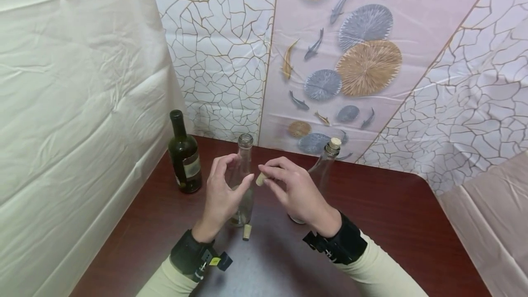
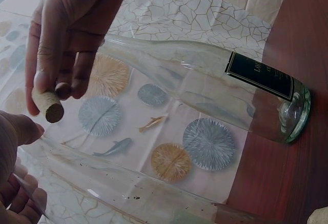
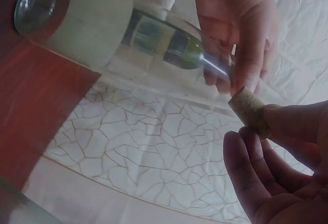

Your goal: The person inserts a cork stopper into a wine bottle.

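My right hand [image 1: 301, 194] pinches a tan cork [image 1: 261, 179] between thumb and fingertips. In the right wrist view the cork [image 3: 249, 110] is tilted, close by the neck of a clear glass bottle. That clear bottle [image 1: 245, 148] stands upright and uncorked in the middle of the table. My left hand [image 1: 220, 198] is at its neck, fingers bent in a wide curve behind it and thumb spread in front. A gap shows between left thumb and index finger. A second cork [image 1: 246, 232] lies on the table at the foot of the bottle.
Behind my right hand stands another clear bottle [image 1: 323, 168], with a cork [image 1: 335, 142] in its mouth; a dark label [image 2: 264, 75] shows on it. A dark green bottle [image 1: 184, 159] stands at the left of the brown table [image 1: 383, 223]. Patterned cloth hangs behind.
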Motion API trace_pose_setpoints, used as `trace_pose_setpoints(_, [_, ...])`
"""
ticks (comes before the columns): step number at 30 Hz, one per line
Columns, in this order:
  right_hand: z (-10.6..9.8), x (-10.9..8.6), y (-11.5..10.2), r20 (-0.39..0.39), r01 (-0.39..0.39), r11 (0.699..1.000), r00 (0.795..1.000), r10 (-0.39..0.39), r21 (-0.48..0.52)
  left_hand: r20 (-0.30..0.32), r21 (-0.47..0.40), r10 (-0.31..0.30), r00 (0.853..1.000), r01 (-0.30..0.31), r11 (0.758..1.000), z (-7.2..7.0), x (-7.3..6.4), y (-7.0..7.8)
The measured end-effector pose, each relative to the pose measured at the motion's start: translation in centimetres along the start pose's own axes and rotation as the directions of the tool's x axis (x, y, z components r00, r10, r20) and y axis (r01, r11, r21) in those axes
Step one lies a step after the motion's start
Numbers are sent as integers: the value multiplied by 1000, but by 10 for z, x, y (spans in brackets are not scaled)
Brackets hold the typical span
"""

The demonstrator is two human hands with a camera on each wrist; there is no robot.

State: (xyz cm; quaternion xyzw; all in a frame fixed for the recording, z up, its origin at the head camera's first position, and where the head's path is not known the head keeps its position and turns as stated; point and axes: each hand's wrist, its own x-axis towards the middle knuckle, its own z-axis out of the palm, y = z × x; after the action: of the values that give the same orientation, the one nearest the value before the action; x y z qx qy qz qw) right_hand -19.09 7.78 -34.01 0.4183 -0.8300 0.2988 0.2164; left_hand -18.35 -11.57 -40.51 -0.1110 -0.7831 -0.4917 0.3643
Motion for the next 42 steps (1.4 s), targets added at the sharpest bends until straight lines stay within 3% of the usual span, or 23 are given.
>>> trace_pose_setpoints(26, [-35, 47, -14, 7, 152, 986, 988, -152, -63, 11, -10, -14, 1000, 14, 1000, 2, -2, -3])
trace_pose_setpoints(42, [-55, 74, -26, -44, 248, 963, 966, -254, -109, 12, -33, -10, 1000, 10, 999, 2, -3, -4])
